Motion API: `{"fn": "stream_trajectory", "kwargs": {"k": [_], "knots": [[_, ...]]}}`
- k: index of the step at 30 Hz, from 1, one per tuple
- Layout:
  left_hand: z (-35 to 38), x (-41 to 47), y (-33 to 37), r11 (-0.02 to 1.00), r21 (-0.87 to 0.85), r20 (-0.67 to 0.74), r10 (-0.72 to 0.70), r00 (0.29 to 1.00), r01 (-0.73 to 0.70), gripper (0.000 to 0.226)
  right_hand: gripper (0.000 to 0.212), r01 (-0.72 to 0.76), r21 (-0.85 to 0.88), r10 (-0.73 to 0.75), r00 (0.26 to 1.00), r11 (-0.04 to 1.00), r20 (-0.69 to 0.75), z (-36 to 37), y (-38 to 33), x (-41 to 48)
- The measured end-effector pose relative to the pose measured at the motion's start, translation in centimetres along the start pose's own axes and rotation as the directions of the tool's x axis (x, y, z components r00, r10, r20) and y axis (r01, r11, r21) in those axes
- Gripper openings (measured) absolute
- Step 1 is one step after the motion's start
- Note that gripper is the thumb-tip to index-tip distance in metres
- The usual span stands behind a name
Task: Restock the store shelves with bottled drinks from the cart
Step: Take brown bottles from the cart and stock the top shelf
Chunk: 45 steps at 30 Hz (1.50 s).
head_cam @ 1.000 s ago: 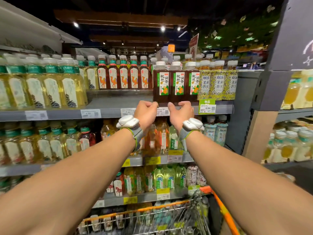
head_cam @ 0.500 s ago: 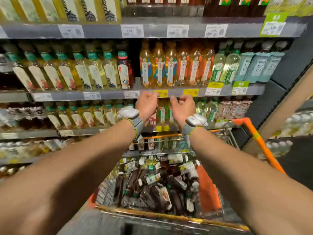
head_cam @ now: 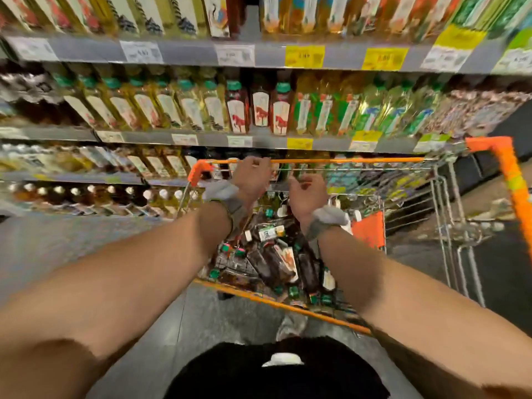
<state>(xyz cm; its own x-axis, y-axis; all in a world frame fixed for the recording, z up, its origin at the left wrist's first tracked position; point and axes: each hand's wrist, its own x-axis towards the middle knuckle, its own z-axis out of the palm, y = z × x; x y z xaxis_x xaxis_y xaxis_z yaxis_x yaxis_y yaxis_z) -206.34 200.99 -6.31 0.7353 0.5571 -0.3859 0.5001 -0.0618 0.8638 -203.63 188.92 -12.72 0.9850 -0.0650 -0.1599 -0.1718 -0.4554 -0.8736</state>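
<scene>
An orange-rimmed wire cart [head_cam: 345, 160] stands in front of me against the shelves. Several dark bottled drinks [head_cam: 276, 260] with green caps lie jumbled on its bottom. Both my hands hover over the cart and hold nothing. My left hand [head_cam: 253, 177] is near the far rim, fingers loosely curled downward. My right hand [head_cam: 306, 194] is a little lower and to the right, fingers relaxed. The store shelves [head_cam: 187, 53] behind the cart are packed with rows of yellow, dark and green drinks; dark bottles with red horse labels [head_cam: 260, 110] stand in the middle row.
The cart's orange handle [head_cam: 515, 191] sticks up at the right. An orange child-seat flap [head_cam: 368, 230] hangs inside the cart's right end. Grey floor [head_cam: 86, 240] lies to the left of the cart. Price tags line the shelf edges.
My view has tipped down from the top shelf to the cart. Both empty hands have dropped from the shelf edge to just above the cart's bottles.
</scene>
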Motion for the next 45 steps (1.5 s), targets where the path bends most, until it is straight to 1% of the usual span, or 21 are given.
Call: {"fn": "stream_trajectory", "kwargs": {"k": [2, 4, 6, 8, 10, 11, 13, 16, 18, 20, 22, 24, 26, 27, 29, 31, 33, 36, 39, 42, 45], "knots": [[0.4, 0.8, -1.6, 0.999, -0.005, 0.034, -0.052, 0.998, 0.052, 0.026, 0.033, -0.048, -0.03, 0.05, 0.995, 0.998, 0.082, 0.8, 2.1, 0.4], [0.8, 1.1, -3.3, 0.996, 0.015, 0.026, -0.089, 0.996, 0.089, 0.02, 0.036, -0.107, -0.064, 0.115, 0.984, 0.992, 0.133, 1.9, 4.1, 0.3], [1.5, 1.5, -5.4, 0.989, -0.026, 0.006, -0.143, 0.99, 0.143, 0.019, 0.031, -0.149, -0.07, 0.158, 0.976, 0.986, 0.151, 2.8, 5.8, 0.1], [2.0, 2.0, -7.6, 0.969, -0.025, -0.032, -0.246, 0.969, 0.245, 0.023, 0.029, -0.182, -0.095, 0.195, 0.968, 0.979, 0.157, 3.6, 7.4, -0.4], [2.3, 2.5, -9.2, 0.949, -0.081, 0.008, -0.305, 0.952, 0.304, 0.019, 0.03, -0.22, -0.111, 0.235, 0.959, 0.969, 0.156, 4.6, 8.9, -0.4], [2.5, 2.6, -10.0, 0.953, -0.064, 0.034, -0.295, 0.955, 0.297, 0.015, 0.03, -0.246, -0.125, 0.264, 0.953, 0.961, 0.152, 5.0, 9.6, -0.4], [2.6, 2.6, -11.0, 0.957, 0.024, 0.042, -0.291, 0.956, 0.29, 0.019, 0.027, -0.281, -0.131, 0.3, 0.94, 0.951, 0.164, 5.6, 10.3, -0.4], [3.6, 4.1, -12.7, 0.931, 0.047, 0.02, -0.363, 0.932, 0.361, 0.032, 0.029, -0.35, -0.143, 0.372, 0.911, 0.926, 0.178, 7.0, 11.9, -0.2], [3.9, 5.3, -14.1, 0.907, 0.098, 0.004, -0.412, 0.911, 0.41, 0.036, 0.029, -0.377, -0.179, 0.407, 0.896, 0.909, 0.177, 8.2, 13.2, -0.2], [4.0, 6.7, -15.8, 0.897, 0.098, 0.011, -0.435, 0.9, 0.432, 0.037, 0.034, -0.382, -0.232, 0.429, 0.879, 0.894, 0.206, 9.4, 14.2, -0.3], [4.0, 8.3, -17.9, 0.894, 0.115, 0.012, -0.438, 0.899, 0.434, 0.033, 0.04, -0.322, -0.325, 0.408, 0.881, 0.889, 0.241, 10.5, 15.5, -0.1], [4.0, 10.0, -19.8, 0.893, 0.164, -0.005, -0.424, 0.905, 0.419, 0.025, 0.042, -0.152, -0.436, 0.321, 0.882, 0.887, 0.344, 11.8, 17.0, 0.4], [3.8, 11.3, -21.5, 0.896, 0.212, -0.032, -0.393, 0.919, 0.391, 0.022, 0.05, 0.03, -0.498, 0.236, 0.854, 0.867, 0.463, 12.8, 18.2, 1.1], [3.8, 12.0, -22.2, 0.899, 0.227, -0.05, -0.373, 0.926, 0.375, 0.022, 0.056, 0.099, -0.529, 0.211, 0.844, 0.843, 0.494, 13.3, 18.7, 1.5], [3.6, 13.8, -23.3, 0.892, 0.303, -0.099, -0.321, 0.942, 0.336, 0.027, 0.065, 0.213, -0.594, 0.176, 0.831, 0.775, 0.528, 14.6, 19.4, 2.6], [3.4, 15.7, -24.2, 0.826, 0.461, -0.119, -0.304, 0.945, 0.324, 0.042, 0.073, 0.302, -0.65, 0.17, 0.811, 0.697, 0.56, 15.8, 20.0, 3.5], [3.3, 17.5, -25.2, 0.763, 0.578, -0.108, -0.278, 0.955, 0.288, 0.059, 0.083, 0.356, -0.692, 0.183, 0.797, 0.628, 0.575, 16.9, 20.8, 4.1], [3.4, 19.1, -26.4, 0.771, 0.593, -0.077, -0.232, 0.97, 0.232, 0.073, 0.098, 0.409, -0.716, 0.158, 0.798, 0.566, 0.581, 17.8, 22.0, 4.1], [3.4, 20.1, -26.8, 0.729, 0.658, -0.034, -0.222, 0.974, 0.189, 0.086, 0.099, 0.43, -0.722, 0.123, 0.809, 0.542, 0.574, 18.2, 22.8, 4.0], [3.2, 20.6, -26.6, 0.707, 0.692, -0.019, -0.184, 0.983, 0.146, 0.085, 0.091, 0.414, -0.733, 0.109, 0.829, 0.54, 0.548, 18.5, 23.0, 4.0], [2.9, 20.6, -26.0, 0.682, 0.722, 0.006, -0.178, 0.984, 0.119, 0.079, 0.089, 0.411, -0.752, 0.104, 0.841, 0.516, 0.531, 18.7, 22.9, 3.8]]}}
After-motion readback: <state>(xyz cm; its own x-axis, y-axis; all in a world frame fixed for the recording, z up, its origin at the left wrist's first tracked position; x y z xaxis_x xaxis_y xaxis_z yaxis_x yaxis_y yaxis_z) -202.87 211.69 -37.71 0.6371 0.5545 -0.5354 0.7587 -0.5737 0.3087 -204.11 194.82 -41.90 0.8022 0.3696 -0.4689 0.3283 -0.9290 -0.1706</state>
